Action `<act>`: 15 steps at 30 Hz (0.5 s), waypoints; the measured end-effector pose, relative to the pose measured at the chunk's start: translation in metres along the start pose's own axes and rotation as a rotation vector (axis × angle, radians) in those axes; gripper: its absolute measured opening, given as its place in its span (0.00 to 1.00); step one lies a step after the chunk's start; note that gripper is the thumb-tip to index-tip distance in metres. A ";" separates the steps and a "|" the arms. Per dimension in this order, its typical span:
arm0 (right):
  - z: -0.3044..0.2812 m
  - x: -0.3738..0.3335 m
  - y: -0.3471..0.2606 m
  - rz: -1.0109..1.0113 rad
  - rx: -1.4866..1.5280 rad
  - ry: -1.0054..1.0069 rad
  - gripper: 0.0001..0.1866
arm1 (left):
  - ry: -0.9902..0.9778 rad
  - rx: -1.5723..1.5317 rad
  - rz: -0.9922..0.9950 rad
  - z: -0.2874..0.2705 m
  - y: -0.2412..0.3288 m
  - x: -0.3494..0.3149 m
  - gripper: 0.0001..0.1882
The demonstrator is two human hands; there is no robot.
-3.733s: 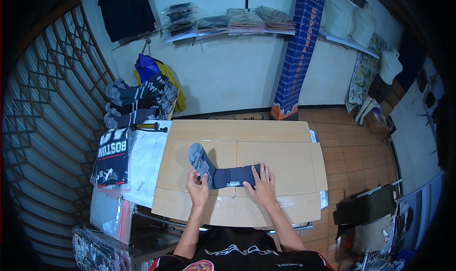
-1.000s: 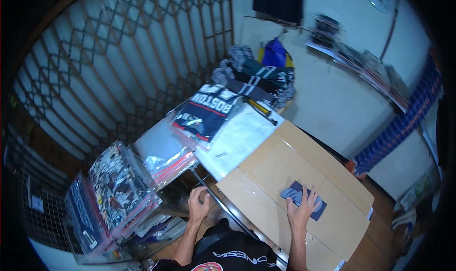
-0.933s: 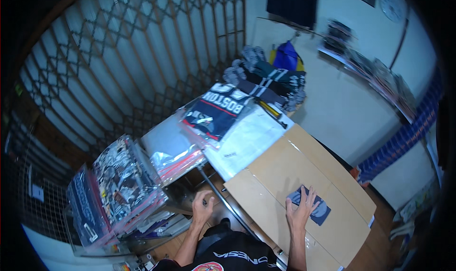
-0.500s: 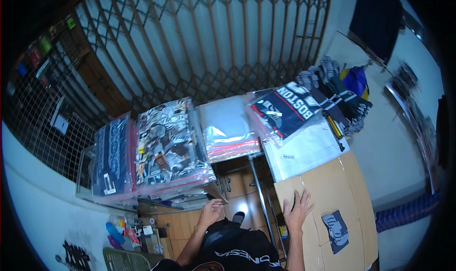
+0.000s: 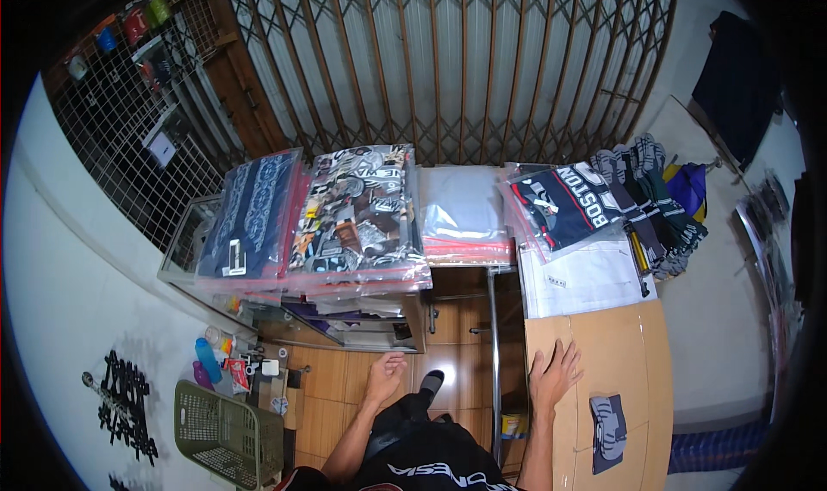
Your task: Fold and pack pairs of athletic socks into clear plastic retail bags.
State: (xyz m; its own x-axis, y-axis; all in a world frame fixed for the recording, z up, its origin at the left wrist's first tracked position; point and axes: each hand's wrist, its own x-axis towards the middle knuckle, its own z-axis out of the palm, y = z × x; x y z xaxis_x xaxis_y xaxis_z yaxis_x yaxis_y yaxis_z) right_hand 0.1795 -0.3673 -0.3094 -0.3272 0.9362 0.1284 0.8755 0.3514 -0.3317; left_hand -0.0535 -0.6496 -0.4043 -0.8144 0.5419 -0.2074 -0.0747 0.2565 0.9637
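My right hand (image 5: 556, 376) lies flat on the brown cardboard (image 5: 616, 353) covering the right-hand table, fingers spread, holding nothing. Just nearer to me on that cardboard rests a folded grey and dark sock pair (image 5: 608, 435), apart from the hand. My left hand (image 5: 387, 377) hangs in the air over the tiled floor gap, in front of the glass cabinet. Its fingers are loosely bent, and nothing shows in them.
Bagged folded garments (image 5: 353, 220) top the glass cabinet, with grey packs (image 5: 463, 205) beside them. A bagged dark jersey (image 5: 564, 205) and several socks (image 5: 659, 211) lie at the far right. A green basket (image 5: 226, 435) stands at left; a metal table leg (image 5: 494, 362) borders the gap.
The view has turned and shifted, so the shelves and table appear moved and straighter. My right hand still rests on the cardboard; my left hand stays over the gap.
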 end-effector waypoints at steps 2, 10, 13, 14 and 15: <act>0.001 0.002 0.002 0.003 -0.006 0.006 0.32 | 0.025 -0.034 0.002 -0.002 0.002 -0.002 0.14; 0.005 -0.003 0.009 -0.024 0.022 0.017 0.31 | 0.131 -0.287 -0.028 -0.028 0.018 0.061 0.13; 0.004 -0.019 0.015 -0.034 0.054 0.021 0.31 | 0.211 -0.290 -0.001 -0.043 0.023 0.103 0.16; 0.004 -0.027 0.018 -0.034 0.067 0.025 0.31 | 0.311 -0.271 -0.035 -0.045 0.025 0.116 0.18; 0.003 -0.035 0.019 -0.027 0.069 0.036 0.31 | 0.415 -0.251 -0.066 -0.050 0.023 0.129 0.21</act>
State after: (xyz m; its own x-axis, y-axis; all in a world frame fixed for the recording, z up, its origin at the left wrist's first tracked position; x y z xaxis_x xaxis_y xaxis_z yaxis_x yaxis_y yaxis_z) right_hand 0.2064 -0.3940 -0.3228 -0.3362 0.9261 0.1713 0.8395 0.3771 -0.3913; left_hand -0.1891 -0.6133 -0.4003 -0.9602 0.1534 -0.2336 -0.2284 0.0509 0.9722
